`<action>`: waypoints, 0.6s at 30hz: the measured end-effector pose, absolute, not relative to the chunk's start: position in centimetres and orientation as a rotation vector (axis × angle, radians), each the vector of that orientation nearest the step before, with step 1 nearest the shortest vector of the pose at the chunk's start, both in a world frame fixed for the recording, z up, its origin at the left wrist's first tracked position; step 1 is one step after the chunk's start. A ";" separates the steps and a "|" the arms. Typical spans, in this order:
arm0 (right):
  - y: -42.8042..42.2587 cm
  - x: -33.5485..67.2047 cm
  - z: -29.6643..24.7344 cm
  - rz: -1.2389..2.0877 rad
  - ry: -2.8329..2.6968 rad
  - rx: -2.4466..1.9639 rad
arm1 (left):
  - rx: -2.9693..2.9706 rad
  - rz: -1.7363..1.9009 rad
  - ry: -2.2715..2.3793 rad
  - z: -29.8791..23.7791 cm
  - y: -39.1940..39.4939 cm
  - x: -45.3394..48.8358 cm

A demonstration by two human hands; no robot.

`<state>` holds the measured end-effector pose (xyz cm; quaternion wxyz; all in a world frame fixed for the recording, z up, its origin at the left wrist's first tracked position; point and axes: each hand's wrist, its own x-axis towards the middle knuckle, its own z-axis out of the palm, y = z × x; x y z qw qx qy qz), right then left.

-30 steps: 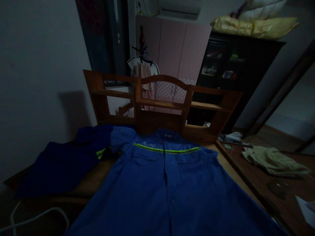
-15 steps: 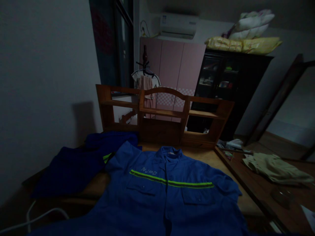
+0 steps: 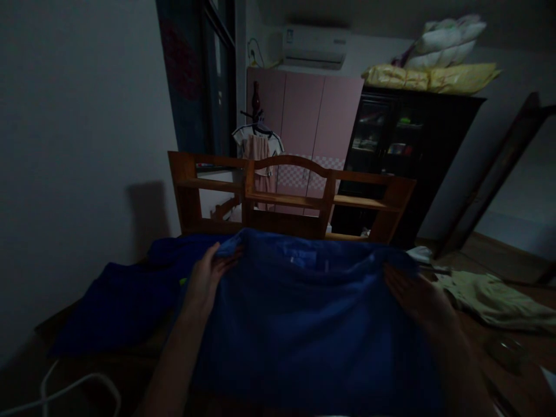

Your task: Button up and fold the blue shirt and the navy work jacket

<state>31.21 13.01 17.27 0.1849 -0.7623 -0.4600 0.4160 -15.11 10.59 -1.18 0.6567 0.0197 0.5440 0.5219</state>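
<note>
A blue garment (image 3: 304, 324) is stretched between my hands, its upper edge raised and hanging wide in front of me. Inside that edge a lighter patch shows, like a label or lining; which part of the garment this is, I cannot tell. My left hand (image 3: 209, 275) pinches its upper left corner between thumb and fingers. At the upper right, my right hand (image 3: 414, 295) is closed on the fabric, blurred, with its thumb hidden. The jacket's striped, lettered front is out of sight. Left of my left hand lies a darker blue cloth (image 3: 125, 301).
Behind the garment stands a wooden desk shelf (image 3: 286, 200). A pale garment (image 3: 495, 298) and a clear glass object (image 3: 506, 350) lie on the brown surface at right. A white cable (image 3: 82, 379) loops at lower left, near the wall (image 3: 87, 145).
Both hands have come into view, holding blue fabric up. The jacket's front, with its green stripe and lettering, lay spread flat before and is now covered or turned away.
</note>
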 end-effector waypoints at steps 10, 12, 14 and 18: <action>13.6 33.2 4.5 1.467 -1.138 -2.264 | 0.461 0.479 1.560 -13.6 12.3 -11.8; 13.6 33.9 4.1 1.361 -1.246 -2.312 | 0.654 0.439 1.658 -14.4 12.7 -11.0; 14.0 34.9 4.0 1.208 -1.396 -2.368 | 0.872 0.400 1.697 -14.9 13.2 -9.9; 15.0 36.6 3.8 0.903 -1.743 -2.438 | 1.276 0.327 1.592 -15.7 14.1 -8.9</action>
